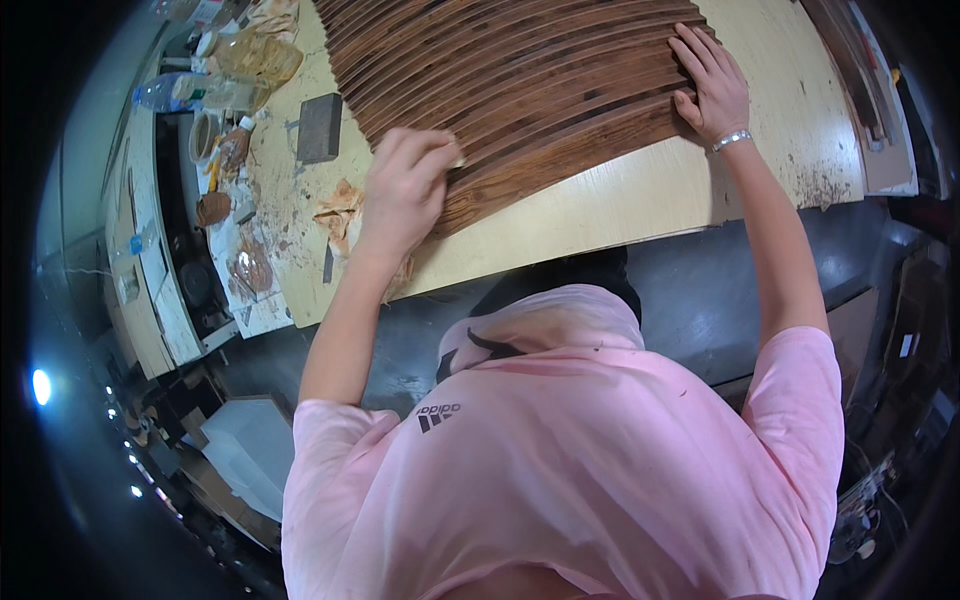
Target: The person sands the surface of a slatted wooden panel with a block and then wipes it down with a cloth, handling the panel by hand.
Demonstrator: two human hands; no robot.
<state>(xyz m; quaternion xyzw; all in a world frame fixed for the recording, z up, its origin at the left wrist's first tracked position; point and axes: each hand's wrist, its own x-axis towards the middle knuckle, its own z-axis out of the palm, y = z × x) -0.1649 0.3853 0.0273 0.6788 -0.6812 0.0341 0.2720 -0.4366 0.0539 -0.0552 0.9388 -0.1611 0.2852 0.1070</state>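
While a brown slatted wooden panel [540, 95] lies across the far part of the table, its ridges running left to right, both hands are at its ends. The left hand [405, 185] is at the panel's near left corner, fingers curled in and pinching a small pale scrap [458, 161] against the wood; the scrap is mostly hidden by the fingers, so it may be cloth or abrasive paper. The right hand [712, 85] is open, laid palm down on the panel's right end with the fingers stretched toward the far side and the thumb apart from them. A silvery bracelet [732, 140] circles the right wrist.

The pale yellow table [600, 205] shows bare along its near edge and is marked with dark stains at the left and right. Left of the panel rests a dark rectangular block [319, 128], and nearer, just left of the left forearm, lies a crumpled, brown-stained cloth [338, 208]. At the far left a bottle of yellowish liquid [262, 58] and a clear bottle [228, 92] lie on their sides.

The person wears a pink T-shirt [560, 450] and faces the table's near edge. Beneath is a grey floor [690, 285]; on the near left stands a whitish box [250, 450], and farther left a bright lamp [41, 387] shines in the dark room.
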